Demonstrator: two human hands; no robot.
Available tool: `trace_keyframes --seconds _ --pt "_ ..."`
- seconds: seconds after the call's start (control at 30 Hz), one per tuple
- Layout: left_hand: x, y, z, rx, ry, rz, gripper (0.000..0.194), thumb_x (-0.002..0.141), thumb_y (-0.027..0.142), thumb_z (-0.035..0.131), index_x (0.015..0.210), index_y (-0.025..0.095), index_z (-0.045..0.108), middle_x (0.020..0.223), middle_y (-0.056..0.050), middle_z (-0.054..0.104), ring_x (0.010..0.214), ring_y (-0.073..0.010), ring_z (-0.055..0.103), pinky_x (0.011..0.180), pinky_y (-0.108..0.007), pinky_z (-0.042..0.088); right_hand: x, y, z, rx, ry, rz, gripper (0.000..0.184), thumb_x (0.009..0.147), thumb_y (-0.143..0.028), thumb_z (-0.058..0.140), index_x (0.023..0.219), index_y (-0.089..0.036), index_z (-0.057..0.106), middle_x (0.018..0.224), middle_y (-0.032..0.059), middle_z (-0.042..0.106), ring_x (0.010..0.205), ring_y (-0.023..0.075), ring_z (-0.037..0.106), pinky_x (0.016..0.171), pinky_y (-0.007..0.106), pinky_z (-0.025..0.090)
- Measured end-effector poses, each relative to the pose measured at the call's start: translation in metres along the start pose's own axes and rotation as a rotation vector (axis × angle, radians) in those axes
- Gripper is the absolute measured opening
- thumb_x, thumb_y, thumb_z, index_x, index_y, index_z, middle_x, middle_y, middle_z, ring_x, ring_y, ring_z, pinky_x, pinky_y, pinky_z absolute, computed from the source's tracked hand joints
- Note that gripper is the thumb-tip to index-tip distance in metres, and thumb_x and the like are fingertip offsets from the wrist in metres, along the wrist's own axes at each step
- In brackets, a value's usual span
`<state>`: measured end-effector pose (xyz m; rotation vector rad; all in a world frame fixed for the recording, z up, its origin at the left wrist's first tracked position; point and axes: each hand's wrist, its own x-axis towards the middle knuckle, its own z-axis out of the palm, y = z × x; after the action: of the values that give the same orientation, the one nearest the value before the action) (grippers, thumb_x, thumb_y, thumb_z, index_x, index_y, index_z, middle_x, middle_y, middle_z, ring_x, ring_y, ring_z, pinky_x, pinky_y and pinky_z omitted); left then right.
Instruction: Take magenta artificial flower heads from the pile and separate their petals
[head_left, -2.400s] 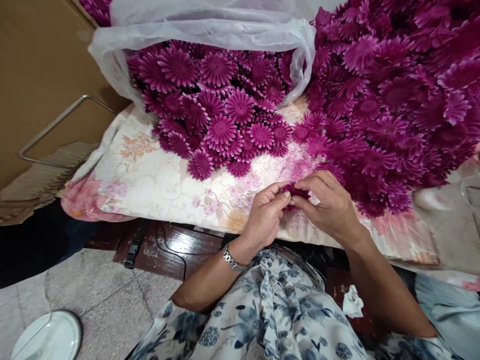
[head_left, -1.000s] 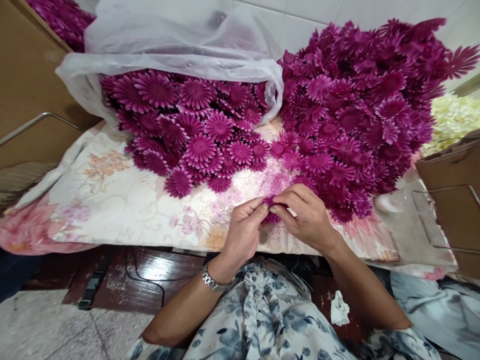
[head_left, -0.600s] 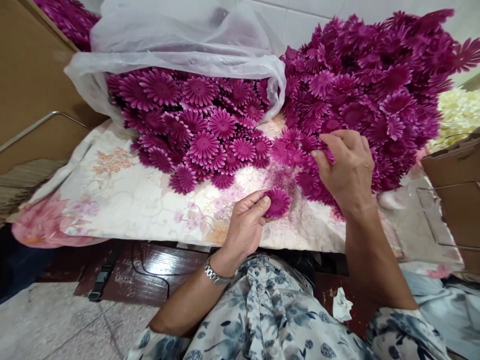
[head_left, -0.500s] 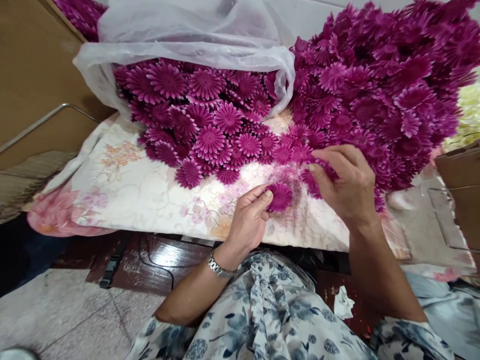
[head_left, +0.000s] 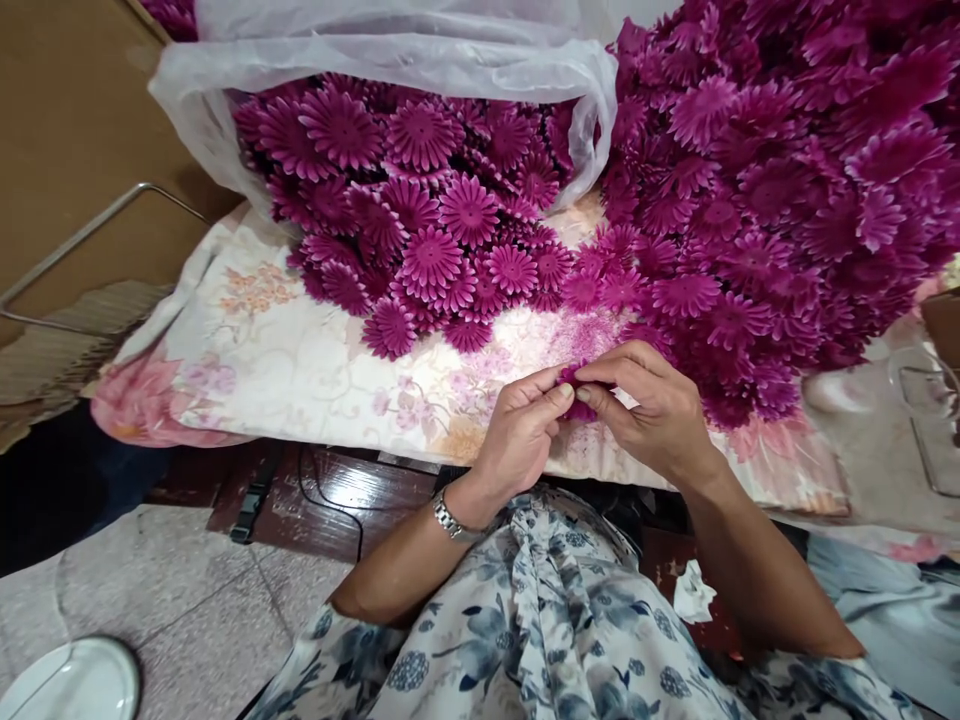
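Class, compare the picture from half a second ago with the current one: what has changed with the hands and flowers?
The right hand came back from the loose pile to meet the left hand; both now pinch one purple flower piece together. The bagged flowers and floral cloth stayed put.

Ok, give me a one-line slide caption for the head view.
Both hands, left hand and right hand, pinch a purple flower piece beside the flower heap on floral cloth.

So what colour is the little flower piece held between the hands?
The flower piece is deep magenta-purple, matching the heaps behind it; the head view, the only view, shows it.
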<state>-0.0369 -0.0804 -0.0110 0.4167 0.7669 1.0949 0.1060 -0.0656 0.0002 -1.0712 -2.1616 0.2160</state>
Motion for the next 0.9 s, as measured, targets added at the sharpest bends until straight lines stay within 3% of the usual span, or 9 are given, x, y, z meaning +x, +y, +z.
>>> trace_keyframes --seconds 0.13,0.23,0.4,0.47,0.53,0.67,0.73,0.8,0.9 --pt "0.001 -0.001 0.002 0.006 -0.028 0.036 0.020 0.063 0.024 0.076 0.081 0.017 0.076 0.071 -0.002 0.069 0.069 -0.0104 0.057 0.073 -0.023 0.045 -0.001 -0.007 0.004 -0.121 0.043 -0.029 0.007 0.083 -0.011 0.057 0.086 -0.014 0.063 0.073 0.0050 0.065 0.070 0.0136 0.059 0.065 0.027 0.051" --pt "0.001 -0.001 0.001 -0.002 0.018 0.031 0.021 0.062 0.026 0.076 0.081 0.017 0.076 0.070 -0.002 0.070 0.064 -0.0094 0.056 0.068 -0.022 0.044 0.004 -0.003 -0.001 -0.177 0.091 -0.034 0.007 0.083 -0.011 0.057 0.086 -0.016 0.062 0.072 0.0031 0.066 0.069 0.0124 0.059 0.065 0.025 0.050" --pt "-0.001 0.002 -0.005 -0.018 0.097 0.008 0.020 0.058 0.025 0.079 0.076 0.016 0.076 0.066 -0.001 0.070 0.060 -0.0075 0.056 0.064 -0.019 0.043 0.029 0.033 -0.037 -0.626 0.312 -0.043 0.009 0.085 -0.020 0.055 0.087 -0.018 0.064 0.077 0.0057 0.065 0.073 0.0162 0.056 0.065 0.029 0.044" --pt "-0.002 0.005 -0.006 -0.039 0.106 0.015 0.021 0.058 0.025 0.079 0.077 0.017 0.076 0.066 -0.001 0.070 0.061 -0.0080 0.057 0.066 -0.020 0.045 0.040 0.043 -0.047 -0.750 0.277 0.054 0.016 0.087 -0.027 0.053 0.092 -0.018 0.065 0.089 0.0107 0.064 0.084 0.0208 0.055 0.072 0.035 0.042" --pt "-0.002 0.008 -0.007 -0.057 0.131 0.019 0.022 0.056 0.024 0.080 0.076 0.017 0.075 0.066 -0.001 0.070 0.061 -0.0086 0.058 0.065 -0.021 0.045 0.049 0.044 -0.044 -0.745 0.178 0.135 0.023 0.088 -0.031 0.051 0.098 -0.017 0.065 0.100 0.0136 0.061 0.093 0.0240 0.052 0.078 0.039 0.039" --pt "0.000 0.013 -0.008 -0.060 0.161 0.032 0.020 0.055 0.024 0.080 0.071 0.016 0.074 0.066 -0.002 0.070 0.062 -0.0106 0.061 0.067 -0.023 0.047 0.063 0.037 -0.004 -0.663 -0.190 0.113 0.025 0.090 -0.026 0.045 0.103 -0.017 0.064 0.097 0.0104 0.061 0.091 0.0225 0.048 0.076 0.036 0.035" --pt "0.000 0.015 -0.008 -0.058 0.149 0.044 0.019 0.056 0.024 0.079 0.072 0.016 0.074 0.069 -0.003 0.071 0.065 -0.0123 0.063 0.070 -0.025 0.048 0.070 0.039 0.018 -0.713 -0.308 0.130 0.025 0.089 -0.022 0.043 0.100 -0.015 0.065 0.096 0.0121 0.060 0.089 0.0240 0.047 0.072 0.036 0.033" --pt "0.000 0.016 -0.010 -0.053 0.140 0.041 0.018 0.057 0.024 0.079 0.073 0.016 0.074 0.070 -0.003 0.072 0.066 -0.0133 0.064 0.072 -0.026 0.049 0.074 0.045 0.030 -0.753 -0.317 0.133 0.024 0.089 -0.018 0.042 0.094 -0.014 0.066 0.093 0.0134 0.061 0.087 0.0246 0.047 0.069 0.036 0.031" --pt "-0.001 0.017 -0.012 -0.046 0.137 0.033 0.017 0.059 0.023 0.078 0.074 0.016 0.074 0.070 -0.003 0.072 0.066 -0.0131 0.065 0.071 -0.026 0.051 0.075 0.050 0.028 -0.752 -0.236 0.084 0.021 0.088 -0.018 0.045 0.085 -0.017 0.066 0.086 0.0109 0.061 0.082 0.0228 0.046 0.068 0.036 0.030"
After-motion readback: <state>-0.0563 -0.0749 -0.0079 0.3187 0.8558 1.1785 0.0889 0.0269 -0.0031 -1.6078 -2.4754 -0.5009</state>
